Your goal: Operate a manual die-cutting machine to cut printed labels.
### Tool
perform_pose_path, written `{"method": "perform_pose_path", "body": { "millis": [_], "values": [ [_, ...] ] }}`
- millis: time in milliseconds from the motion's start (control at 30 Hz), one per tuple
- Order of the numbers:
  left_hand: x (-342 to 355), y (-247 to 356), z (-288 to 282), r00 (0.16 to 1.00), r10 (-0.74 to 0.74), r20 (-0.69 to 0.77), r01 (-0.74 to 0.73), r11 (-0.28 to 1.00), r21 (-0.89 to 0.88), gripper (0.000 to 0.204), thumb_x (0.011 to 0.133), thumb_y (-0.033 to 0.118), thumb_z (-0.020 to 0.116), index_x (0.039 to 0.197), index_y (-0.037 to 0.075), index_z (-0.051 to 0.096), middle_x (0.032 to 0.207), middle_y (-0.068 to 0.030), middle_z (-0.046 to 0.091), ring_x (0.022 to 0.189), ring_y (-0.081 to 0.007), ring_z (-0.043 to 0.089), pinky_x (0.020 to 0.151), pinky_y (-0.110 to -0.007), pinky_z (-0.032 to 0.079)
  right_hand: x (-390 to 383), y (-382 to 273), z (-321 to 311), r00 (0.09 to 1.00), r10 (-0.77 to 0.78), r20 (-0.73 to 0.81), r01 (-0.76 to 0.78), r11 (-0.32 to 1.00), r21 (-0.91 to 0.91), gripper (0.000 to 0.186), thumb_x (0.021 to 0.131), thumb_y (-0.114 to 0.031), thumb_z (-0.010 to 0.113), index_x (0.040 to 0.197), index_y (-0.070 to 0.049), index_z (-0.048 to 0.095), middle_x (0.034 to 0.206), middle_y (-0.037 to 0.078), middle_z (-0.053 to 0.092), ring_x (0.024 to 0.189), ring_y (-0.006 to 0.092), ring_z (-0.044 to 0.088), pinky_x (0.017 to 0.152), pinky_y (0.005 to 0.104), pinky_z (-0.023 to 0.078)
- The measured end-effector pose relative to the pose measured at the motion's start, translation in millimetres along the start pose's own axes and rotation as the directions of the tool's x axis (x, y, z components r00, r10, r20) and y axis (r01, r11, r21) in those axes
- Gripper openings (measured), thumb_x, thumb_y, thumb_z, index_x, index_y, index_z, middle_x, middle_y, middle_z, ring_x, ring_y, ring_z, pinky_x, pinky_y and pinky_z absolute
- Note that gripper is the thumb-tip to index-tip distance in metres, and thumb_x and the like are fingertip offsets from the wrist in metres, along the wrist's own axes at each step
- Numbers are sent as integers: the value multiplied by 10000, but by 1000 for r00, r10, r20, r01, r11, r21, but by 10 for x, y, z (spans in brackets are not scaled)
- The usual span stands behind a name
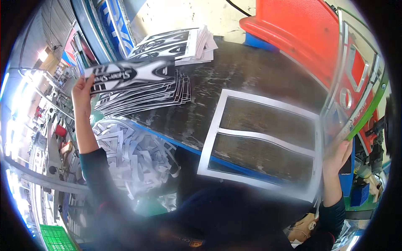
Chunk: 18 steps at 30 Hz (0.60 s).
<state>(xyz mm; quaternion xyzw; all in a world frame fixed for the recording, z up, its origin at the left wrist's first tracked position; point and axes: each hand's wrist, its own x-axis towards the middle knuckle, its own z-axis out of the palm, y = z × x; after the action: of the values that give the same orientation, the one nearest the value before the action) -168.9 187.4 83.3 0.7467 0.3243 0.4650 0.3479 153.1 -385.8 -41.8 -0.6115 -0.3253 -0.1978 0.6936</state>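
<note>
My left hand [83, 85] is closed on the left end of a black-and-white printed card [144, 75]. The card is over a fanned stack of similar printed cards [142, 99] at the table's left edge. On the right, my right hand [336, 158] grips the lower edge of a clear panel with a green edge [379, 100]. Metal strips show on that panel, which stands tilted up. Between the hands lies a white cut-out paper frame [213, 121] with two large openings, its right side close to my right hand.
A pile of larger printed sheets [167, 46] sits behind the card stack. White paper scraps [134, 154] fill the space below the table's left edge. A big red machine arm [293, 29] overhangs the dark tabletop [251, 69] at far right. Blue blocks [359, 194] lie at lower right.
</note>
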Motion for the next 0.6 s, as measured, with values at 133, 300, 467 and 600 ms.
{"method": "perform_pose_path", "body": {
  "millis": [133, 300, 467, 600],
  "values": [
    [-57, -387, 54, 830, 548, -106, -222, 499, 838, 528, 823, 257, 722, 1264, 28, 542, 1140, -135, 621, 986, -240, 592, 880, -373, 455, 33, -25, -16, 996, -20, 91, 19, 1000, 18, 617, 939, -482, 475, 1210, 72, 469, 1113, 165, 558, 965, 211, 543, 866, 355, 415],
    [-1238, 758, 1395, 646, 479, 595, -562, 825, -54, 550, 708, 184, 796, 1208, 79, 591, 1211, -90, 601, 1161, -258, 542, 1002, -395, 417, 24, -67, -144, 996, -82, -23, 80, 994, -72, 616, 918, -485, 520, 1160, 81, 502, 1064, 149, 570, 947, 198, 536, 865, 343, 407],
    [-1414, 851, 1707, 237, 562, 793, -813, 561, -154, 381, 798, 228, 721, 1104, 28, 615, 1027, -106, 665, 929, -267, 645, 810, -363, 516, 104, -223, -232, 987, -160, -3, 159, 984, -78, 611, 921, -461, 538, 1175, 94, 504, 1096, 157, 585, 977, 200, 562, 893, 342, 420],
    [-936, 1307, 1679, 543, 191, 818, 131, 943, -307, 180, 911, 185, 590, 874, 14, 632, 683, -77, 666, 617, -114, 637, 501, -201, 451, -3, -212, -351, 991, -134, -15, 134, 991, -12, 578, 940, -384, 543, 1248, 98, 467, 1154, 183, 581, 1004, 217, 569, 910, 366, 431]
  ]
}}
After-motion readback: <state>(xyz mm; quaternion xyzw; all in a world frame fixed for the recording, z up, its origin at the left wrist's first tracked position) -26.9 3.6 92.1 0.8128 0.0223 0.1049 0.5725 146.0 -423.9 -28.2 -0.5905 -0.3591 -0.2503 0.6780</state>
